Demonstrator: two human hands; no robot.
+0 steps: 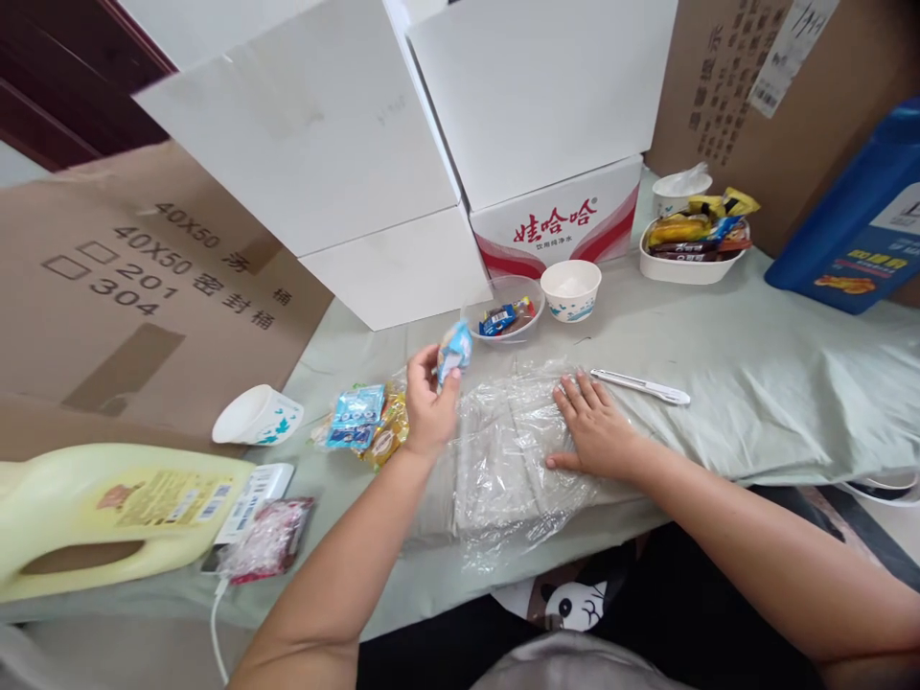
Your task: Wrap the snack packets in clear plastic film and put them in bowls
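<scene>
Pinched in my left hand (432, 401) is a small light-blue snack packet (454, 352), held up just in front of a clear plastic bowl (471, 321) with wrapped snacks (504, 316) inside. My right hand (595, 427) lies flat, fingers spread, on a crinkled sheet of clear plastic (503, 470). Beyond its fingertips rests a white utility knife (639, 386). Left of my left hand, blue packets (356, 412) and gold-wrapped pieces (392, 431) lie in a small pile on the cloth.
A paper cup (571, 290) stands beside the bowl; another paper cup (259, 417) lies tipped at left. An oval tub (690, 266) of snacks sits at back right, near a blue bottle (855, 211). A yellow jug (172, 498) lies at left. White boxes (388, 278) line the back.
</scene>
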